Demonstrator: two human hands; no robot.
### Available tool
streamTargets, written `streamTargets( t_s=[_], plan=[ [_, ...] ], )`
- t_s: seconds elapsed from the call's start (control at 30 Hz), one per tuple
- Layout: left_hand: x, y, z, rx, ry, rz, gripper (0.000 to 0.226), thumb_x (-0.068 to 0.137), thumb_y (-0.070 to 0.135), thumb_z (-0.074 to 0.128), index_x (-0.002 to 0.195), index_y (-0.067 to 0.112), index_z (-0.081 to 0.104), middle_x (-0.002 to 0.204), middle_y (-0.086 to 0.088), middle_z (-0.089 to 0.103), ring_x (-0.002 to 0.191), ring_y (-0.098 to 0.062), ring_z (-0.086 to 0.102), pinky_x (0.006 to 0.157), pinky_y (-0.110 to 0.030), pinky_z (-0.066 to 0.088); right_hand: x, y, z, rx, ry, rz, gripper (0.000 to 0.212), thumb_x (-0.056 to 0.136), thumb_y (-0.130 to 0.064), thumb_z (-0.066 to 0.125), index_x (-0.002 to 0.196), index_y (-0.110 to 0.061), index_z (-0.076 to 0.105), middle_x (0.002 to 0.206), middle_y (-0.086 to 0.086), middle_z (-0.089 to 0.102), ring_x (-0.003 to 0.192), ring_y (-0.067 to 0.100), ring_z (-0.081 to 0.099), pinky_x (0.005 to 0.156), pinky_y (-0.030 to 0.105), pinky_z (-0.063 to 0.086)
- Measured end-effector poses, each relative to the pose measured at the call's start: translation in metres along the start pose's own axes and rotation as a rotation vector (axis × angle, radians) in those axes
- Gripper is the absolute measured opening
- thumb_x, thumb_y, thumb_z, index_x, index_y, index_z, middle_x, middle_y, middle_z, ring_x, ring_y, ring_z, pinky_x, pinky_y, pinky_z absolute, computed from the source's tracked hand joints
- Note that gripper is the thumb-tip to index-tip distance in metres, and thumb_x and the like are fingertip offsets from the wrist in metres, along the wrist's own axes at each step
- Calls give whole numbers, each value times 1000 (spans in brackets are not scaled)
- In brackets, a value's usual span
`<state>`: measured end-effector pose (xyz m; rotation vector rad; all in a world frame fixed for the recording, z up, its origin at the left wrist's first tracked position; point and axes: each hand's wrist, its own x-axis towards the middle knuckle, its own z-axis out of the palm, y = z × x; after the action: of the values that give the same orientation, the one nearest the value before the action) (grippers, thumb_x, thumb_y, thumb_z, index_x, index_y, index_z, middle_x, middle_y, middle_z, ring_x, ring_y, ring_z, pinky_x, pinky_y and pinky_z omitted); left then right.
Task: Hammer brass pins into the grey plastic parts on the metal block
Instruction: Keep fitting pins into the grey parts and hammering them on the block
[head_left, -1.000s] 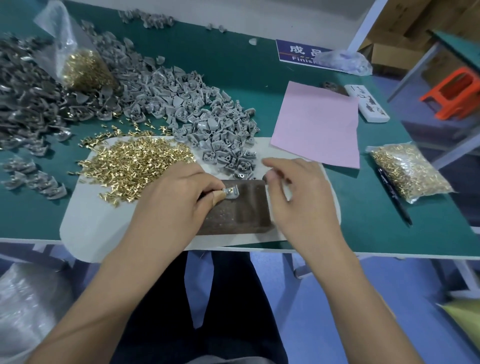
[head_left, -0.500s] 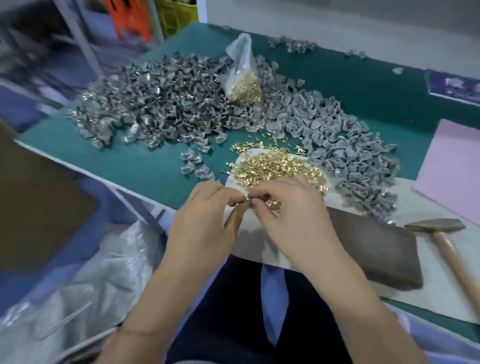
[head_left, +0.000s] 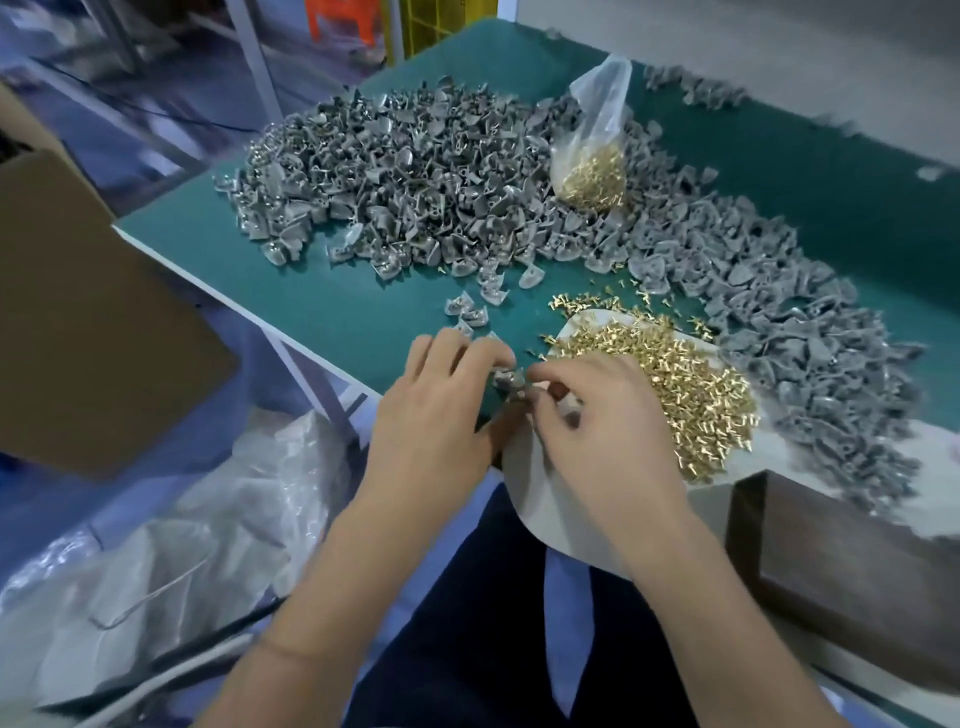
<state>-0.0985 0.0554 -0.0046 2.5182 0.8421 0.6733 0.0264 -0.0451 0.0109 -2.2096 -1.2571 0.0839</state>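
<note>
Both hands meet at the near edge of the desk. My left hand has its fingers curled around one small grey plastic part and holds it just above the green surface. My right hand brings its fingertips together at the same part, in a pinch; what they pinch is too small for me to tell. Just right of my right hand lies a heap of loose brass pins on a white sheet, and the hand partly covers it. A big pile of grey plastic parts spreads over the far side of the desk and curves down along the right. In this pile stands a clear bag with more pins inside. The dark metal block rests at the lower right, well apart from both hands. A brown cardboard box is at the left, beside the desk.
</note>
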Motion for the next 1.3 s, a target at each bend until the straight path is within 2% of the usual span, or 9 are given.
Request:
streamTargets(
  t_s=[0.13,0.37,0.57,0.7,0.83,0.97,1.1,1.2,1.3],
  plan=[
    [15,-6,2,66,-41,80,40,85,25,78,124,20,67,116,-1,61,107,-29,50,87,-45,47,-5,8,3,72,193,16,18,98,-18,62,109,-18,75,98,-5,68,98,19,55,86,40,48],
    [24,-15,4,63,56,27,12,91,21,71,102,24,74,103,7,66,100,-25,54,83,-42,48,-12,14,14,88,378,-54,16,99,-17,63,108,-13,76,95,-4,67,91,22,56,81,41,46],
    [28,-16,3,40,140,54,16,92,19,68,107,18,72,106,0,63,99,-25,49,83,-35,45,-12,16,14,103,387,-34,15,98,-16,64,108,-14,76,94,-6,67,91,21,55,81,42,47],
    [27,-10,5,-9,6,198,21,82,25,79,103,24,76,96,7,64,93,-19,49,78,-33,45,-11,17,14,101,404,-32,14,99,-15,64,107,-14,76,93,-4,67,89,22,55,79,44,47],
    [31,-10,9,21,18,108,14,82,25,81,95,20,77,92,5,63,93,-21,49,78,-38,46,-11,16,14,93,409,-21,14,97,-13,66,106,-15,76,92,-5,68,88,22,54,79,44,47],
    [41,-9,8,151,122,-31,19,87,22,76,105,16,74,104,-2,62,103,-28,48,87,-39,42,-10,16,14,67,402,7,14,96,-13,67,105,-15,77,92,-5,68,89,21,54,80,44,47],
    [36,16,13,-207,88,104,20,96,16,63,114,12,69,110,1,64,106,-18,56,95,-31,46,-8,18,13,108,432,39,14,97,-15,65,106,-15,76,94,-5,68,92,22,56,84,44,47],
    [32,30,25,-168,-169,14,46,103,35,42,143,13,49,142,-2,52,136,-20,43,113,-39,35,-9,18,11,199,501,78,16,98,-17,62,105,-16,76,95,-6,68,93,21,56,85,37,47],
    [34,32,33,105,-382,-28,67,103,46,12,160,11,4,168,-3,6,155,-16,-1,125,-34,2,-9,17,9,228,518,88,18,98,-20,59,104,-16,75,95,-7,68,94,20,57,85,34,47]
  ],
)
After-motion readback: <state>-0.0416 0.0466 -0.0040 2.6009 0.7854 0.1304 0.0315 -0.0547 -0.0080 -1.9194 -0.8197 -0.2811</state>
